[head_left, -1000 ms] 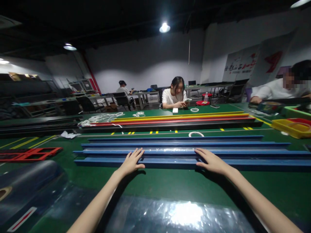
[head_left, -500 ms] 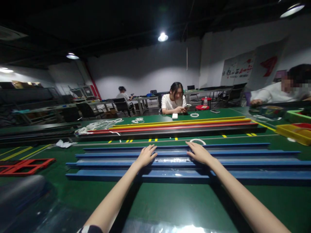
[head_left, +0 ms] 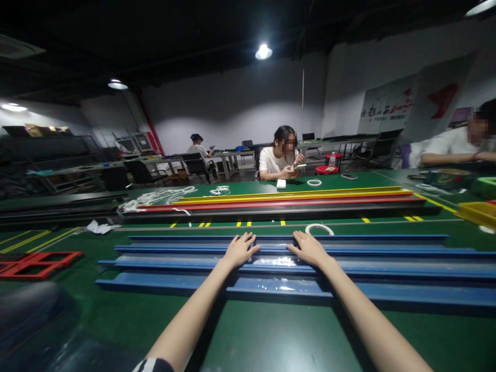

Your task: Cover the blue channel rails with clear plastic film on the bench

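Note:
Several long blue channel strips [head_left: 279, 284] lie side by side across the green table [head_left: 271, 330]. My left hand [head_left: 239, 250] rests over the far strips, left of the middle, palm down with its fingers spread. Level with it on the right, my right hand [head_left: 309, 249] lies over the same strips, fingers also spread. Neither hand is wrapped round anything. Just beyond my right hand is a white ring [head_left: 320, 229]. The strips directly under my palms are partly hidden.
Yellow strips [head_left: 294, 195], red strips [head_left: 279, 202] and black strips [head_left: 294, 212] lie farther back. White cord [head_left: 158, 197] is heaped at the left, near crumpled paper [head_left: 101, 227] and red frames [head_left: 41, 264]. A person [head_left: 279, 157] sits opposite; another person [head_left: 457, 147] is at right, by yellow bins [head_left: 478, 214].
My hands have come slightly closer together over the blue strips. The view has shifted a little. The person opposite has raised one hand from the phone.

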Demonstrator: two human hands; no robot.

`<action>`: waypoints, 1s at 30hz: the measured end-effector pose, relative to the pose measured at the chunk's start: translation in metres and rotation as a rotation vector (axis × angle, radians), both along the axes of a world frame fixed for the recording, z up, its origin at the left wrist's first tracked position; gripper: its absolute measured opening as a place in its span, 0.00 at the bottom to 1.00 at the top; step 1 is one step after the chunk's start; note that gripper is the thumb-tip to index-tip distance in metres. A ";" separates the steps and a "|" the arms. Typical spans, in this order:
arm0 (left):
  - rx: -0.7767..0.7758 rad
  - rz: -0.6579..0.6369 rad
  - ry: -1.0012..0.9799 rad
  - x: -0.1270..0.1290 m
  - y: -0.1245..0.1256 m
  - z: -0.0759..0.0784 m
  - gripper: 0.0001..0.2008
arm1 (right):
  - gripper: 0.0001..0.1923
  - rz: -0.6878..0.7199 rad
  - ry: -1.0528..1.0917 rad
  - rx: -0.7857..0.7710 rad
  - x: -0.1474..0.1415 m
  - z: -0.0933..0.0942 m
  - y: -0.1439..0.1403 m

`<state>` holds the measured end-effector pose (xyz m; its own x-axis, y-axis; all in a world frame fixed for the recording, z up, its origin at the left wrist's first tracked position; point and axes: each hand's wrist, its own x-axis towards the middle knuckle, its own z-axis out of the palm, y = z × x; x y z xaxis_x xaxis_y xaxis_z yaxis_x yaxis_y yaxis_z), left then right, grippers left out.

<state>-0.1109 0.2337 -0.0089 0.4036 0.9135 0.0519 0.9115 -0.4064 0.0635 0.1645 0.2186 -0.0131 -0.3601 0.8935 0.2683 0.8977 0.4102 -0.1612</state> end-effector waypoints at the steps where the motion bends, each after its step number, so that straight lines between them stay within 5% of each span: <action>1: 0.005 0.005 0.001 0.001 0.001 0.000 0.32 | 0.31 0.007 0.002 -0.007 0.000 0.002 0.000; 16: -0.011 0.020 0.109 0.005 0.031 0.024 0.34 | 0.44 -0.170 -0.127 -0.257 0.007 0.026 0.030; 23: 0.102 0.006 0.121 0.000 0.029 0.014 0.35 | 0.39 -0.140 -0.154 -0.012 0.009 0.011 0.023; 30: 0.415 -0.070 0.110 -0.006 0.022 0.004 0.36 | 0.40 -0.085 -0.128 0.409 0.014 0.006 0.015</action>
<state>-0.1167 0.2559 -0.0045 0.4873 0.7948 0.3617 0.8731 -0.4378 -0.2144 0.1782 0.2337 -0.0075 -0.3433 0.7507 0.5644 0.9331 0.3411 0.1139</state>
